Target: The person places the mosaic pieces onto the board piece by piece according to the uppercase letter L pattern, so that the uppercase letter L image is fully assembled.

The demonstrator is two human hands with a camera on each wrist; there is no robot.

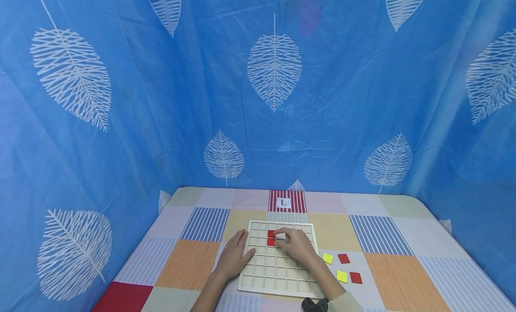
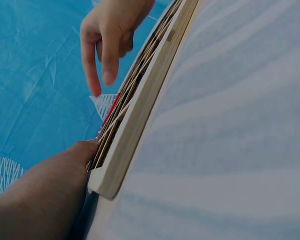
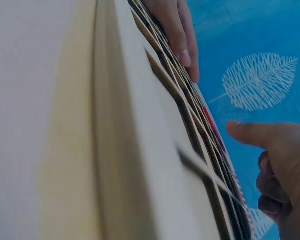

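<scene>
A pale wooden grid board (image 1: 259,272) lies on the patterned cloth. Two red square tiles, an upper one (image 1: 271,233) and a lower one (image 1: 271,241), sit one below the other in its cells. My right hand (image 1: 297,244) hovers above the board, index finger and thumb spread apart beside those tiles. Nothing shows between its fingertips; in the right wrist view the thumb (image 3: 250,132) points out straight and the other fingers are curled. My left hand (image 1: 232,258) rests along the board's left edge, fingers extended and thumb over the rim.
Right of the board lie two yellow tiles (image 1: 328,258) and two loose red tiles (image 1: 344,258). A small card with a printed grid (image 1: 284,203) lies beyond the board. Blue curtains (image 1: 322,101) with white leaves enclose the table. A dark device (image 1: 314,305) is at my right wrist.
</scene>
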